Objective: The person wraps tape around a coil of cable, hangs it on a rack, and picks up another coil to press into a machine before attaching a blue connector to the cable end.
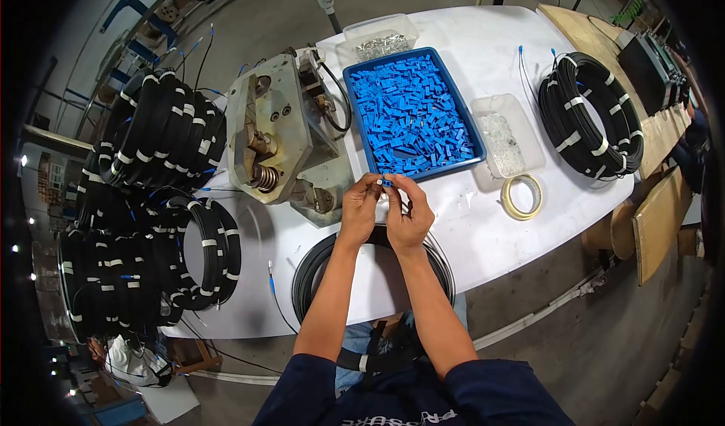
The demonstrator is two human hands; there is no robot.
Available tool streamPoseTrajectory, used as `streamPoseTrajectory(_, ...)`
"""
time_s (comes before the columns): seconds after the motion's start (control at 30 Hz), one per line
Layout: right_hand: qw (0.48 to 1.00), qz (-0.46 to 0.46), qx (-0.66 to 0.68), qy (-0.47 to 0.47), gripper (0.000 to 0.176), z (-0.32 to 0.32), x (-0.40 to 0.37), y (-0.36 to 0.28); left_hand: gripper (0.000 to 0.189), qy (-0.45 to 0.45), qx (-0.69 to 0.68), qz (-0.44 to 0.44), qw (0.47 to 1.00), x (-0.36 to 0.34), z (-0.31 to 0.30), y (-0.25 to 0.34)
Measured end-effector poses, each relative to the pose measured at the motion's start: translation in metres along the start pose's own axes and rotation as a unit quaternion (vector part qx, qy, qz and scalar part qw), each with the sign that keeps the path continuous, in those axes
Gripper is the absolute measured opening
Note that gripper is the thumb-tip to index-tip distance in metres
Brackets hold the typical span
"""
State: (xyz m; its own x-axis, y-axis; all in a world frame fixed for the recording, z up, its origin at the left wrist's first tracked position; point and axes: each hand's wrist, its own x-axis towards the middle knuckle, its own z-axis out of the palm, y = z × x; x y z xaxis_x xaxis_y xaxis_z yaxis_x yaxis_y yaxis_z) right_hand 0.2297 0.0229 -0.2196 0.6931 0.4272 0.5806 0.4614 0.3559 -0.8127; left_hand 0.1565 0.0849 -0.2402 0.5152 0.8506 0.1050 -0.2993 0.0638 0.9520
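Note:
Both my hands are together just in front of the blue tray (pixel 481 156), fingertips almost touching. My right hand (pixel 408 216) is closed in a pinch on a small blue connector piece (pixel 387 183). My left hand (pixel 361 205) is also pinched, right beside it, at a small whitish tip (pixel 379 182); fingers hide most of what it grips. Many loose blue connector pieces (pixel 411 112) fill the tray. Below my wrists lies a coil of black cable (pixel 303 279), partly covered by my forearms. A blue-and-white cable end (pixel 271 275) sticks up to its left.
A metal press (pixel 276 128) stands left of the tray. Stacked black cable coils (pixel 162 128) crowd the left side; another cable coil (pixel 591 116) lies right. Around the tray are a bin of metal parts (pixel 381 44), a bin of clear parts (pixel 504 143) and a tape roll (pixel 521 197).

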Motion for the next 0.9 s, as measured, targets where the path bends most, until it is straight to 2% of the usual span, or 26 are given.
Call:
streamPoseTrajectory(0.07,1.000,-0.003,-0.002,-0.001,0.031,0.0003,0.0018,0.0001,0.016,-0.005,0.036,0.003,0.999,0.0001,-0.0009,0.0012)
streamPoseTrajectory(0.9,0.999,-0.027,0.000,0.018,0.025,0.0006,0.0067,-0.0032,0.018,-0.018,0.046,0.002,0.999,-0.0002,0.0009,0.0048)
